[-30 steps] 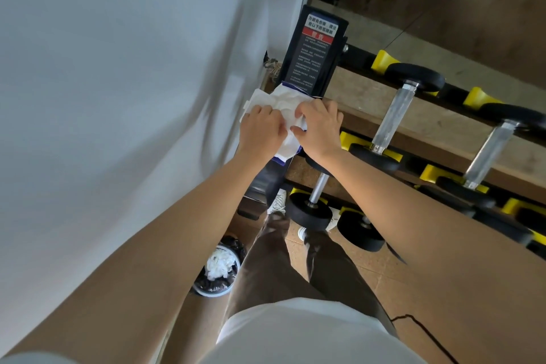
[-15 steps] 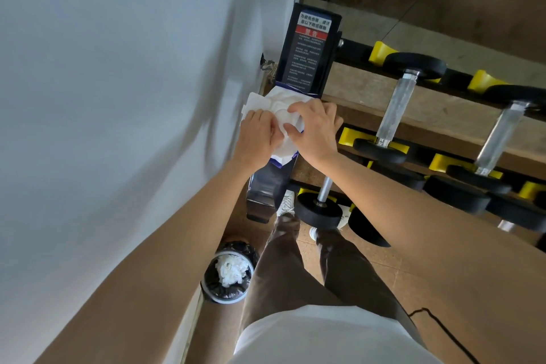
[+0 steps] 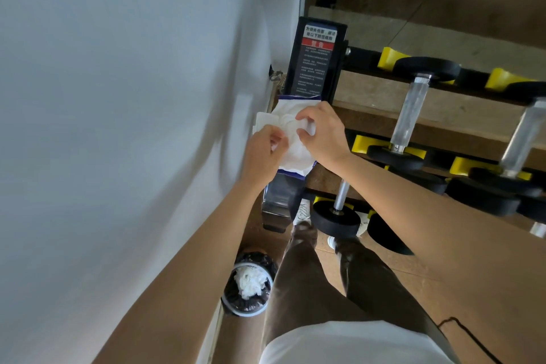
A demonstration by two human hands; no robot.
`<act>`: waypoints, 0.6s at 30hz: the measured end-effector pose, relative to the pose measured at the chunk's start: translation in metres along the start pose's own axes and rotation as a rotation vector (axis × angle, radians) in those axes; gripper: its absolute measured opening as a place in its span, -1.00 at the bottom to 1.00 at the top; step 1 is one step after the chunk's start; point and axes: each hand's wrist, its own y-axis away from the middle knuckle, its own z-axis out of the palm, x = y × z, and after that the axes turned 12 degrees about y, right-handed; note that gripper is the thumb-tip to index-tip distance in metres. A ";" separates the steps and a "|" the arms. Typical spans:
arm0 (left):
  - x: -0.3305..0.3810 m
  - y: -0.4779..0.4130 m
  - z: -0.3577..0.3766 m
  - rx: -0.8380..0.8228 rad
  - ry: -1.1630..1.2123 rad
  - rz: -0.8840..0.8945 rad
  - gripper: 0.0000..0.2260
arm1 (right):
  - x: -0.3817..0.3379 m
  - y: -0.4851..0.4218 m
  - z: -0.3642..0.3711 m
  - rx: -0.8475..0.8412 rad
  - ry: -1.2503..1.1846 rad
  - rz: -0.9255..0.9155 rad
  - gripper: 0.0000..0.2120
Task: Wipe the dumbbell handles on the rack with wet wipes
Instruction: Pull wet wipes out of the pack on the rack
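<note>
**Right hand (image 3: 322,133) and left hand (image 3: 264,151) busy at the wipe pack (image 3: 295,161); no handle touched yet**

Both hands meet over the wipe pack, which sits on the left end of the rack (image 3: 363,60), just near of the black post with the warning label (image 3: 316,62). The right hand's fingers are curled and pinch a crumpled wet wipe (image 3: 291,126) at the pack's opening. The left hand's fingers are curled too and grip the pack's near-left edge, seemingly to steady it. The pack's flap (image 3: 264,120) lies open to the left.

I judge this to be the fetching step: a fresh wipe is being drawn out and wiping has not begun. The next move calls for freeing the wipe from the pack with a clean pull while the left hand keeps the pack from lifting, then carrying it right to the nearest dumbbell handle (image 3: 412,109) on the upper tier.

Further right a second handle (image 3: 520,139) rests in yellow cradles, and a lower-tier handle (image 3: 341,190) lies near the person's legs. Each bar sits between black weight heads, so the hand must reach in between them. A bin (image 3: 249,287) holding crumpled white wipes stands on the floor by the wall (image 3: 118,97), near left. A dark cable (image 3: 472,340) trails across the floor at the near right, which could catch a foot when stepping along the rack.
</note>
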 end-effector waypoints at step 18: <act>0.011 0.000 -0.003 0.024 0.265 -0.273 -0.95 | 0.013 -0.001 0.000 -0.049 0.023 -0.074 -0.76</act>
